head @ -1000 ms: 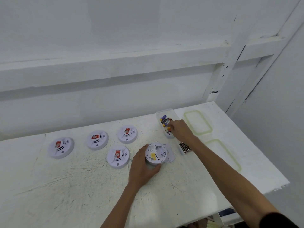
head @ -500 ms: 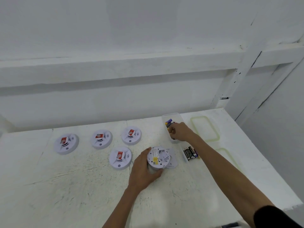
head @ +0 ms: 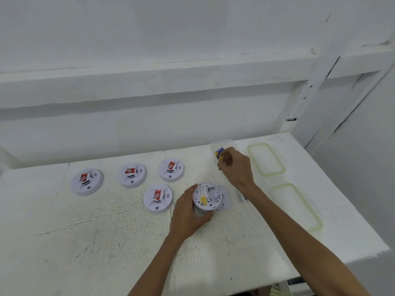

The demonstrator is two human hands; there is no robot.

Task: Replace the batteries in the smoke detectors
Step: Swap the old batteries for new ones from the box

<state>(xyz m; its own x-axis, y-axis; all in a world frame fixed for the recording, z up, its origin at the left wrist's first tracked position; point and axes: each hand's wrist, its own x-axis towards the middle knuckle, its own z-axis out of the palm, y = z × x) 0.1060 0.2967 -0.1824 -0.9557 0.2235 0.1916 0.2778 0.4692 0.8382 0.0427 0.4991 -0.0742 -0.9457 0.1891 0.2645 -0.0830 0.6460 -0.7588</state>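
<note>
Four smoke detectors (head: 86, 181) lay face up on the left of the tabletop (head: 106, 242), unopened as far as could be told. Right of them the left hand (head: 188, 212) curled round the rim of an open detector (head: 207, 197), turned back-side up, its back cover (head: 225, 199) lying just beside it. Further right the right hand (head: 236, 167), fingers curled, appeared to pinch a yellow-tipped battery (head: 221, 157) at the clear box (head: 222, 143). Two green-rimmed lids (head: 266, 159) lay beyond. The step looked like fetching a fresh cell. Next it would need carrying to the open bay, matching to the polarity marks, and pressing in while the left hand steadied the housing.
</note>
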